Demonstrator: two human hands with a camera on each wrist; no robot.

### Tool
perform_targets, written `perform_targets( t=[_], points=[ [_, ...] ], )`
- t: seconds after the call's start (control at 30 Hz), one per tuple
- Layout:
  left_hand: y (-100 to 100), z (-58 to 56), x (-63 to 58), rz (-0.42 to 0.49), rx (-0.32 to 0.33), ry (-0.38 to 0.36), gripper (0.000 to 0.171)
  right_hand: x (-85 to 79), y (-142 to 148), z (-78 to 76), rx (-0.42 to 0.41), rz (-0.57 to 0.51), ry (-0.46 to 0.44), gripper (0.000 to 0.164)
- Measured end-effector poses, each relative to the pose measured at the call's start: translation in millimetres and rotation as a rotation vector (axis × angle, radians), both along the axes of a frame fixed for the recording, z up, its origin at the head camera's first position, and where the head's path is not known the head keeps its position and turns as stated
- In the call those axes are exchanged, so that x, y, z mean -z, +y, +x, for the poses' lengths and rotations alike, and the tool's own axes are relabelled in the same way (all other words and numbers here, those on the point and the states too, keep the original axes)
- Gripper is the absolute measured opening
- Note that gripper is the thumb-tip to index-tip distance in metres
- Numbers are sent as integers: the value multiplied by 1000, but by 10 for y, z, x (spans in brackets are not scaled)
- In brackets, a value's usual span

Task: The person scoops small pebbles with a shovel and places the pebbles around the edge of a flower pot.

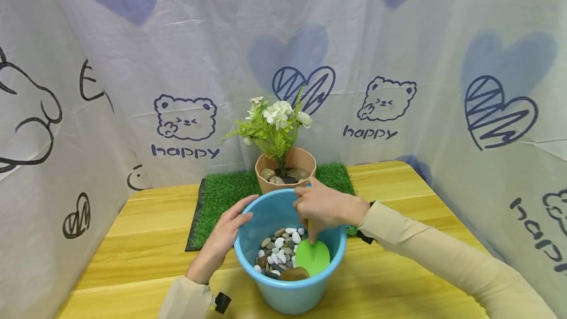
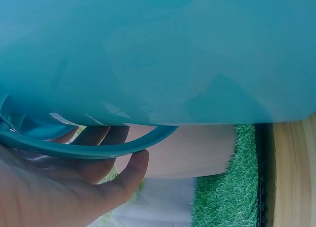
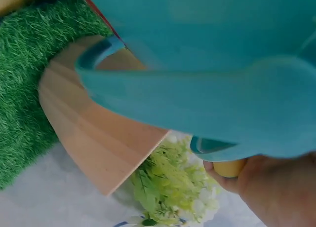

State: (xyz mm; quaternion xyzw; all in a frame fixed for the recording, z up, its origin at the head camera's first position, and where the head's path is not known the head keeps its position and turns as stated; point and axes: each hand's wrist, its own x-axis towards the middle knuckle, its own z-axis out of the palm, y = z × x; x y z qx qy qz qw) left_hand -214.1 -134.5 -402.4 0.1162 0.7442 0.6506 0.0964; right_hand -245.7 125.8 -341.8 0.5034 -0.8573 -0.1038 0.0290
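A light blue bucket (image 1: 290, 299) stands on the table, with pebbles (image 1: 279, 250) of white, grey and brown in its bottom. My left hand (image 1: 226, 233) holds its left rim; the left wrist view shows the fingers by the bucket's handle (image 2: 98, 150). Reaching in over the far right rim, my right hand (image 1: 325, 206) grips the yellow handle (image 3: 229, 168) of a shovel, index finger pointing down along it. The green shovel blade (image 1: 314, 260) lies on the pebbles at the right, next to a larger brown stone (image 1: 294, 273).
Just behind the bucket stands a peach flowerpot (image 1: 305, 159) with white flowers (image 1: 279, 114), green leaves and several large stones. It sits on an artificial grass mat (image 1: 208, 210). A printed white curtain (image 1: 239, 28) surrounds the wooden table (image 1: 390, 279).
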Motion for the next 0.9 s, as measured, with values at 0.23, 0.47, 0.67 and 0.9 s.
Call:
perform_targets(
  t=[0.23,0.47,0.67,0.9],
  points=[
    [-13,-5,4,-5,3,9,48,34,41,12,16,-104,32,29],
    [5,-19,2,-6,-1,6,46,49,16,19,25,-158,34,29],
    [10,-15,-9,-5,7,18,47,57,37,63,55,-165,57,30],
    [4,1,-10,-7,-2,15,47,79,47,118,44,-186,106,30]
  ],
)
